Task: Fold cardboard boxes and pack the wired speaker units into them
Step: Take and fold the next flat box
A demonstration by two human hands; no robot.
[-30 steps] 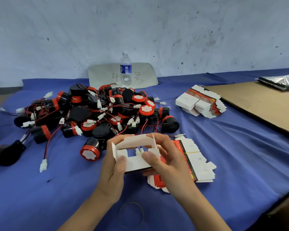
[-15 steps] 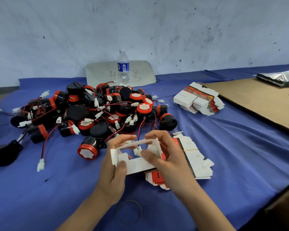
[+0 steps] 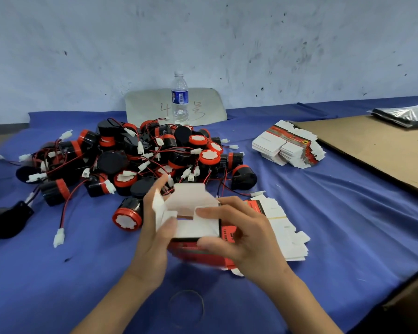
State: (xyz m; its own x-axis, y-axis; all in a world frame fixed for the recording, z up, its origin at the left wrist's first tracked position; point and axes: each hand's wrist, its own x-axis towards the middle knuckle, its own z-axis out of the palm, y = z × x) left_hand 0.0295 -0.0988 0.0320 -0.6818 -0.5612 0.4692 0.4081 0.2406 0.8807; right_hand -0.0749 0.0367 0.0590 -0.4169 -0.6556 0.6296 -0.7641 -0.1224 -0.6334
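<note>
One cardboard box [image 3: 191,213], half folded with its white inside flaps standing open, sits between two hands just above the near middle of the table. The left hand [image 3: 152,237] grips its left side, thumb pressed on a side flap at the front and the other fingers curled behind. The right hand [image 3: 249,239] pinches the right side, forefinger laid across a top flap and thumb against the red lower edge. There are two stacks of flat boxes: one [image 3: 285,230] lies under and just right of the right hand, the other stack [image 3: 287,148] farther back and well apart. The wired speaker units form one heap [image 3: 135,160] behind the hands, black with red rims. They number well over a dozen and are too tangled in red and black leads to count exactly. One speaker [image 3: 128,215] lies just beside the left hand, and another unit [image 3: 5,220] lies alone near the left edge. A blue cloth [image 3: 348,225] covers the table, which stands against a scuffed pale wall [image 3: 203,44]. One water bottle [image 3: 180,100] stands upright behind the heap, in front of one pale board [image 3: 150,107] bearing handwritten marks. One brown cardboard sheet [image 3: 377,145] lies flat at the right with a silvery bag [image 3: 405,115] at its far end. One rubber band [image 3: 187,307] rests on the cloth between the forearms.
</note>
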